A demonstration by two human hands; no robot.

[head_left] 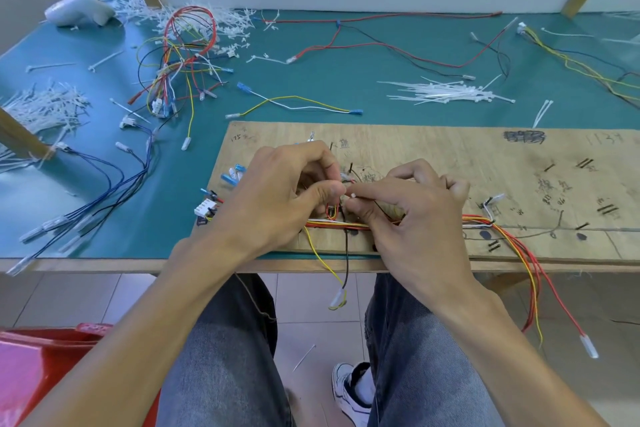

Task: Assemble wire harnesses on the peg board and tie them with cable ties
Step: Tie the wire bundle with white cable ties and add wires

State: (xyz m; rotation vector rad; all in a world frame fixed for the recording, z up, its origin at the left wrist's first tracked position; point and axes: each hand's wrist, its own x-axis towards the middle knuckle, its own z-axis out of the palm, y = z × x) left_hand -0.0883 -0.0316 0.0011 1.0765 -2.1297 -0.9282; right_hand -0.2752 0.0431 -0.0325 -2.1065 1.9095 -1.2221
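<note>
While the left hand [287,198] and right hand [408,215] pinch a white cable tie [353,195] where they meet, the wire bundle [349,225] lies just under them on the peg board [450,156]; the tie's tail may slip, or close without the yellow wire [320,258] drooping below the wrists

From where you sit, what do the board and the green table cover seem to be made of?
The board looks like thin plywood, bare and matte: pale brown grain, pen marks on it. The table cover looks like a rubber or vinyl mat, smooth with a faint sheen; which, I cannot tell.
</note>
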